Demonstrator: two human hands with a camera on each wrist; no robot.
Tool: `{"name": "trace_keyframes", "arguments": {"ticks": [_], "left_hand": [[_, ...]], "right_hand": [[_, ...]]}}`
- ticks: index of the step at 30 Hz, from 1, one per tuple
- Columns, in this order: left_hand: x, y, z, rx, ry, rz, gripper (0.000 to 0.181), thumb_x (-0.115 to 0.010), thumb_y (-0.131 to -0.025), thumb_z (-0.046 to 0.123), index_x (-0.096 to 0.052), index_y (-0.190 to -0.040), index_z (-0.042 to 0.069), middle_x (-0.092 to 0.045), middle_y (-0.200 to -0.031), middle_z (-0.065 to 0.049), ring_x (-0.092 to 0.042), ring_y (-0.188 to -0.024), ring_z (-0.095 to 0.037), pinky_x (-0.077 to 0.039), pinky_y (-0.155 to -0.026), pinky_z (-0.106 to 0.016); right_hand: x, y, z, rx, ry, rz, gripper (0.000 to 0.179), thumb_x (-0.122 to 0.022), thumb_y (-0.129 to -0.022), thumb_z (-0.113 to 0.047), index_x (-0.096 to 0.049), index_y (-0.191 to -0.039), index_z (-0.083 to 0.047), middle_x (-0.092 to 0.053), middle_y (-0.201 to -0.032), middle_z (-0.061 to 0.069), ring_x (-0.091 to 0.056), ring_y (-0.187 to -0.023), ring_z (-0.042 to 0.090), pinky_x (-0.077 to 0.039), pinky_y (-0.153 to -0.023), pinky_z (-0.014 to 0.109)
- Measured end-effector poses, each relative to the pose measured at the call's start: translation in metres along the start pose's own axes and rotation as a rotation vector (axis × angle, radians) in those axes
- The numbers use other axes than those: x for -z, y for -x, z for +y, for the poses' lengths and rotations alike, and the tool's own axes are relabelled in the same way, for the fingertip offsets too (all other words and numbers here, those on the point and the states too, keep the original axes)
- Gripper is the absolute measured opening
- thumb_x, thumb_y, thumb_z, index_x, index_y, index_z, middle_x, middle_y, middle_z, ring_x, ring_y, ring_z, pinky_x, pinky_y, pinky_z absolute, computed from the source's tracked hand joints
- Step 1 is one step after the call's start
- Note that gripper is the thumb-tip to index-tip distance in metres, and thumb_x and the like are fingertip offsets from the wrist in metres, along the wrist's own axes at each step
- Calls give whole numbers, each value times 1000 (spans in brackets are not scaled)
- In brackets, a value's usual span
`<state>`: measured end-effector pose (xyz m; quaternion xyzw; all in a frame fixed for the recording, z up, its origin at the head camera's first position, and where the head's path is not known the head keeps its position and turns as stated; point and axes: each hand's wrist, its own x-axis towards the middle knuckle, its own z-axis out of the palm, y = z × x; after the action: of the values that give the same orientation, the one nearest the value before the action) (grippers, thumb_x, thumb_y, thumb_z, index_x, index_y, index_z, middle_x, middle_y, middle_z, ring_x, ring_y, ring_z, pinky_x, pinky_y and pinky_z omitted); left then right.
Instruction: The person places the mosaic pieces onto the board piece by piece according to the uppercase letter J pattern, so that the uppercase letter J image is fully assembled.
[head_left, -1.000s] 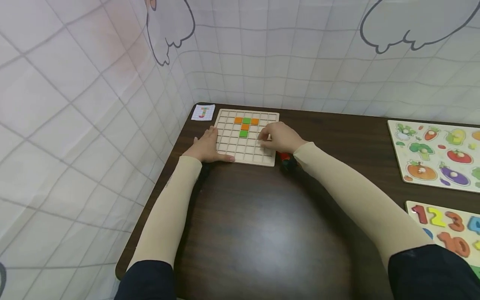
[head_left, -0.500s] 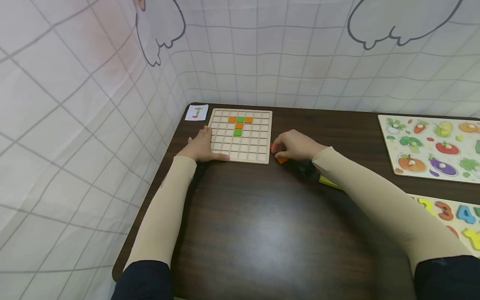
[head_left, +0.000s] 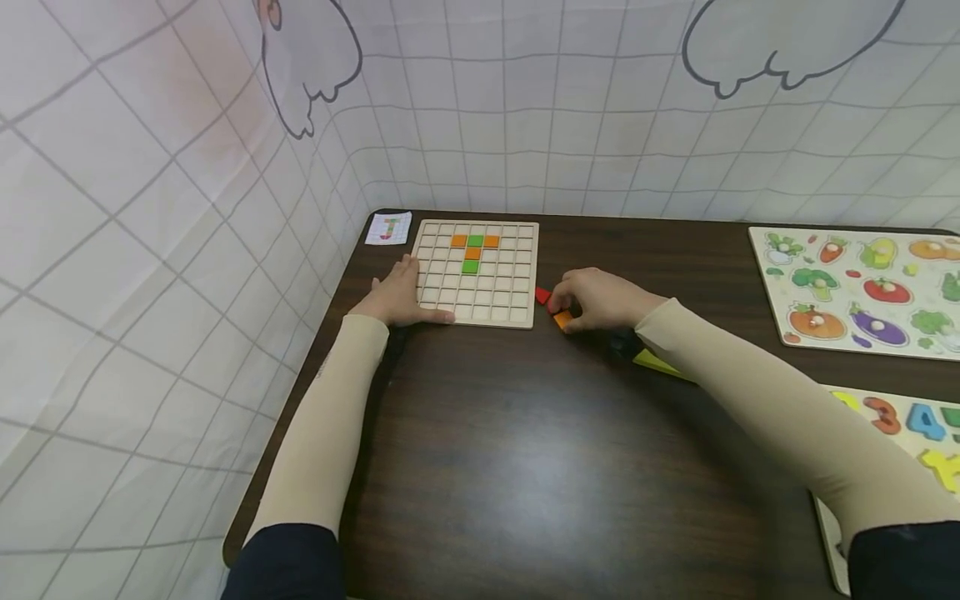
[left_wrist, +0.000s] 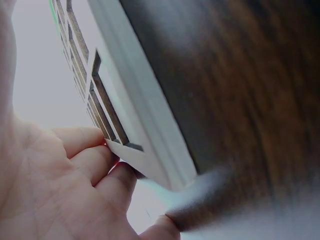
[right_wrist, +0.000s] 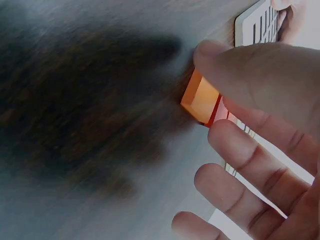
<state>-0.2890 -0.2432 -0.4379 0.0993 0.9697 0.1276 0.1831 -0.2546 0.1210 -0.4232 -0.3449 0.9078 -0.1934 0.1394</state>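
A pale wooden grid board (head_left: 502,296) lies near the table's back left corner. Several orange and green square tiles (head_left: 472,253) form a T shape in its upper cells. My left hand (head_left: 397,296) spans the board's front left corner, fingers along the left edge, thumb by the front edge. In the left wrist view its fingertips (left_wrist: 90,142) touch the rim. Just right of the board, my right hand (head_left: 600,300) pinches an orange block (right_wrist: 202,97) between thumb and forefinger, low over the table. A red block (head_left: 542,295) sits right beside it, partly hidden by the fingers in the right wrist view.
A small card with a coloured J (head_left: 388,227) lies left of the board. Behind the right wrist show a dark object (head_left: 625,342) and a yellow-green piece (head_left: 660,364). Farther right are a vegetable puzzle (head_left: 847,287) and a number puzzle (head_left: 885,408). Grid-patterned cloth walls (head_left: 517,125) border the table.
My right hand has moved from over the board's right side to the blocks on the table beside it, and now grips the orange one. The left hand stays at the corner; the view shifts slightly.
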Motion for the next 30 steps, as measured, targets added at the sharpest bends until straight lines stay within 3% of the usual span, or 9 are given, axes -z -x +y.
{"name": "trace_keyframes", "arguments": {"ticks": [6,17,22,30], "left_hand": [[1,1,-1,9,11,-11,141,-78,-77,72,3,-166,-1,4,-176,-20,0,-165,-35,-10,-126,-72],[2,3,-1,6,18,-21,142,-76,-77,76,5,-166,0,5,-176,-20,1,-165,-35,-8,-127,-71],[1,3,-1,11,15,-15,142,-77,-77,75,4,-166,-1,4,-176,-20,0,-165,-35,-9,-127,-71],[2,4,1,17,19,-5,141,-79,-76,73,1,-166,0,3,-176,-20,-1,-165,-35,-10,-127,-70]], "right_hand": [[-2,2,1,-13,30,0,23,-87,-85,-15,-75,-105,-13,-73,-107,4,-68,-100,22,-58,-91,44],[-6,0,1,32,-5,52,25,-77,-87,-11,-77,-112,-11,-70,-108,5,-65,-99,21,-57,-90,43],[-7,-8,0,38,-51,91,26,-73,-86,-9,-75,-111,-9,-69,-111,7,-64,-98,22,-56,-91,44],[-6,-28,-11,5,-74,167,21,-75,-89,-12,-78,-109,-8,-72,-104,7,-61,-86,22,-53,-79,36]]}}
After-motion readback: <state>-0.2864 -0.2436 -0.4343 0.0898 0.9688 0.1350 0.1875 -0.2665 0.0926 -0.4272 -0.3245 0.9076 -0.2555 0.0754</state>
